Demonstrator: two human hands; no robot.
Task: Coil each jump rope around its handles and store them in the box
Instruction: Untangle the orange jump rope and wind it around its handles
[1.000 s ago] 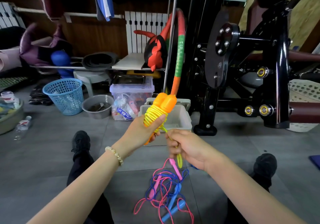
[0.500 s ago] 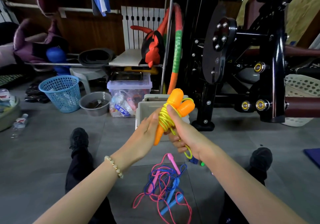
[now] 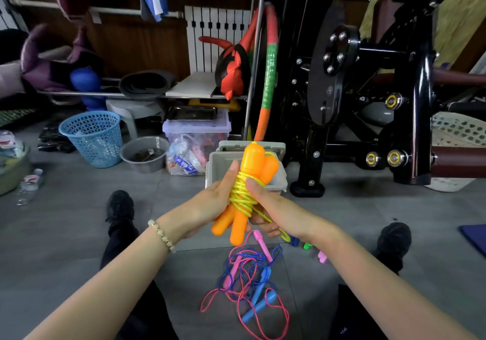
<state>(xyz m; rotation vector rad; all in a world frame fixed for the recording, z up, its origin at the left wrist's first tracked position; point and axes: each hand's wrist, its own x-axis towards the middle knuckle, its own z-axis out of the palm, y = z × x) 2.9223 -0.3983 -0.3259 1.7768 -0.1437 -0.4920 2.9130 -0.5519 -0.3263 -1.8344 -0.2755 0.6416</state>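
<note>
Two orange handles [image 3: 252, 179] stand side by side in front of me, bound at the middle by yellow rope [image 3: 240, 197]. My left hand [image 3: 213, 203] holds them from the left with fingers laid along them. My right hand [image 3: 265, 209] grips the bundle from the right, thumb on the coils, a short yellow loop hanging under it. Just behind stands the open grey box [image 3: 218, 167]. On the floor below lie a pink jump rope [image 3: 263, 243] and a blue jump rope [image 3: 259, 293], tangled together.
A black exercise machine [image 3: 368, 97] fills the right side. At the back left are a blue mesh basket [image 3: 92, 137], a grey bowl [image 3: 144, 153] and a clear lidded tub [image 3: 197, 129]. My black shoes [image 3: 119, 208] rest on the grey tiled floor.
My right hand rose from pulling the yellow rope below to gripping the bundle. The hanging tail shrank to a short loop. The handles tilted and dropped slightly, lower ends now showing.
</note>
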